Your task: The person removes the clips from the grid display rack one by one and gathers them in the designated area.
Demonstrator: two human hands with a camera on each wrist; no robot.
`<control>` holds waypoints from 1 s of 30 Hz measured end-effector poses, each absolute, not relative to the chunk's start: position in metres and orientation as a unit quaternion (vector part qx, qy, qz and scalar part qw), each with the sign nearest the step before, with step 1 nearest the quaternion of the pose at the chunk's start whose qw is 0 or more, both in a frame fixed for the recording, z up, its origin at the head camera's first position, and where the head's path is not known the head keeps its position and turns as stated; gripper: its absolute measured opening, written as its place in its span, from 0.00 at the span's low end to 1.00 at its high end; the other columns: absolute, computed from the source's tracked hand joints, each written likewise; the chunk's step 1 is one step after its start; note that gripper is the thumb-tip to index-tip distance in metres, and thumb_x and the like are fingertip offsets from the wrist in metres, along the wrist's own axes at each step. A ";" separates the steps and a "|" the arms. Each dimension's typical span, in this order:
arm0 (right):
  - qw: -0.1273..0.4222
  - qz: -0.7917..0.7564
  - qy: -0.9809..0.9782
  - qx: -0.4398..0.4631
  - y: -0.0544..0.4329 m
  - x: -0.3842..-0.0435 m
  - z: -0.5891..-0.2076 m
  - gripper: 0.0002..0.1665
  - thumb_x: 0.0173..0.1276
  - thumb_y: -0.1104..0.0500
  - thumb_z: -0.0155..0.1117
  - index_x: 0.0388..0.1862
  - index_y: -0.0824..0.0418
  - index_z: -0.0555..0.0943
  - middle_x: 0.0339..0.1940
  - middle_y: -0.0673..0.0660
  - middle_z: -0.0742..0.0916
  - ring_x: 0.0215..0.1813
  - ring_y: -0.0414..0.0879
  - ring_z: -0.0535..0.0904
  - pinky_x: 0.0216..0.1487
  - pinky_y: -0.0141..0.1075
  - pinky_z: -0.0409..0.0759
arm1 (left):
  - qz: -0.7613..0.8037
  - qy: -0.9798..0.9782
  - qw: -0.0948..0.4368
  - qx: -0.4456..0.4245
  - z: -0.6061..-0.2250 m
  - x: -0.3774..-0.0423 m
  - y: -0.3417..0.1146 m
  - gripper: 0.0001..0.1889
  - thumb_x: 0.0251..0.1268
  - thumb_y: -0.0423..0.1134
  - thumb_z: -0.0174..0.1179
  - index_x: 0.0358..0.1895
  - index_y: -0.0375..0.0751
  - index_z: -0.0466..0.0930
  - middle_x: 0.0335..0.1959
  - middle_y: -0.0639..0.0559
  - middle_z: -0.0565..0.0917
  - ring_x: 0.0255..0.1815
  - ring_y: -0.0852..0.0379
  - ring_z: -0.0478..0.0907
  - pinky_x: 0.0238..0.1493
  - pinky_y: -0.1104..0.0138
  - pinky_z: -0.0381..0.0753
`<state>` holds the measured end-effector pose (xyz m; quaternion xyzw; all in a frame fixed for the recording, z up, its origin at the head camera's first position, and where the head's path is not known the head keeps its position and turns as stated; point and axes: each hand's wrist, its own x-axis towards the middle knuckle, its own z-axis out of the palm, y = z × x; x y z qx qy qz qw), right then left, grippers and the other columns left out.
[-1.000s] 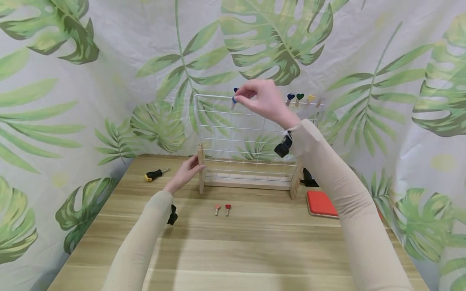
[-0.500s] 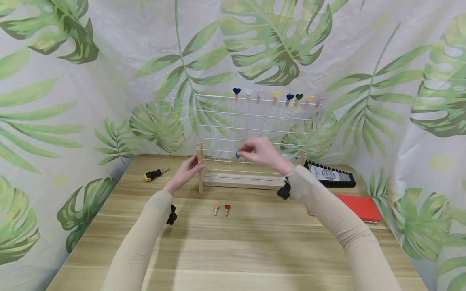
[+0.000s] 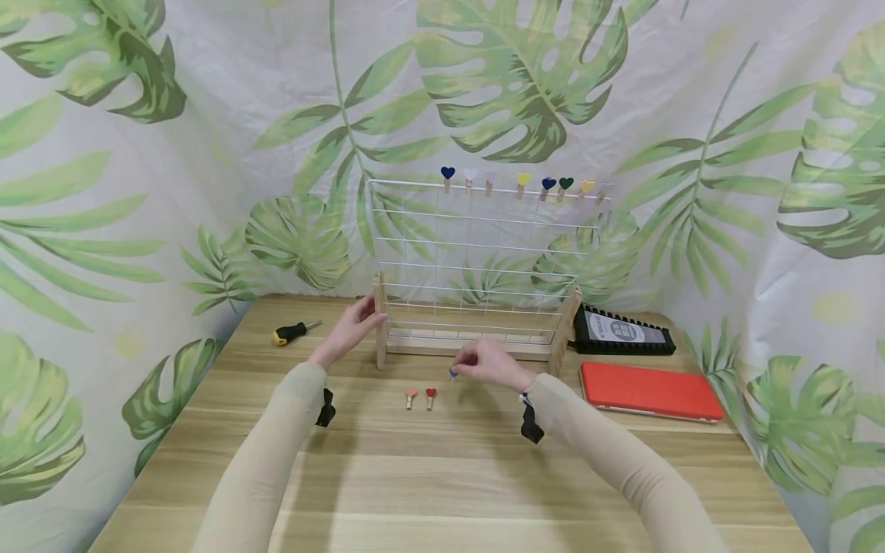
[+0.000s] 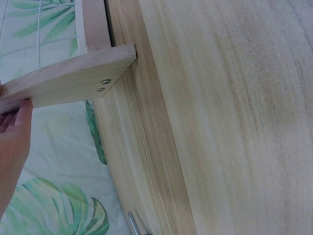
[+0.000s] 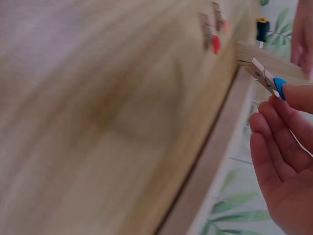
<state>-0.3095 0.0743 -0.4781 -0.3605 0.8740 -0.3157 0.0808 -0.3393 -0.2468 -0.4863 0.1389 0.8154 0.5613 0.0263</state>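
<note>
My right hand [image 3: 492, 364] pinches a small wooden clothespin [image 5: 264, 78] by its blue top between thumb and finger, low over the table in front of the rack. The pin's bare wooden end points away from the fingers. At the rack's left side my left hand [image 3: 349, 332] grips the wooden upright [image 4: 68, 81], thumb at the near side. The rack is a white wire grid [image 3: 484, 247] on a wooden stand. Several heart-topped clothespins, one with a dark blue heart [image 3: 448, 175], sit along its top wire. On the table lie a peach-heart clothespin [image 3: 411, 398] and a red-heart clothespin [image 3: 431, 398].
A black and yellow screwdriver [image 3: 290, 332] lies at the left back of the wooden table [image 3: 429, 484]. At the right are a red flat case [image 3: 650, 390] and a black-edged case with a grey label [image 3: 625, 332]. Leaf-print cloth hangs behind.
My right hand has come down from the rack's top wire to just above the table, with the blue clothespin in its fingers. The left hand stays on the upright.
</note>
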 end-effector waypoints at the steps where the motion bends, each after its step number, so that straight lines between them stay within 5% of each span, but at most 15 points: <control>1: 0.087 -0.314 0.875 -0.358 0.074 -0.309 -0.484 0.08 0.69 0.57 0.66 0.35 0.59 0.88 0.32 0.56 0.91 0.24 0.31 0.72 0.26 0.23 0.71 | 0.563 0.815 0.027 0.137 -0.486 -0.340 -0.247 0.35 0.78 0.40 0.51 0.79 0.29 0.46 0.75 0.28 0.60 0.77 0.35 0.59 0.76 0.45 0.62; 14: 0.121 -0.310 0.884 -0.329 0.069 -0.303 -0.512 0.08 0.69 0.57 0.66 0.37 0.60 0.89 0.33 0.54 0.91 0.29 0.32 0.77 0.33 0.23 0.76 | 0.561 0.815 0.046 0.137 -0.457 -0.322 -0.240 0.33 0.78 0.33 0.49 0.77 0.23 0.45 0.74 0.23 0.58 0.76 0.30 0.57 0.76 0.42 0.62; 30: 0.127 -0.293 0.892 -0.321 0.066 -0.305 -0.522 0.08 0.70 0.57 0.66 0.38 0.59 0.89 0.36 0.53 0.92 0.31 0.33 0.76 0.33 0.24 0.73 | 0.566 0.814 0.036 0.130 -0.485 -0.339 -0.247 0.36 0.78 0.40 0.51 0.79 0.30 0.44 0.76 0.29 0.59 0.78 0.35 0.58 0.76 0.45 0.62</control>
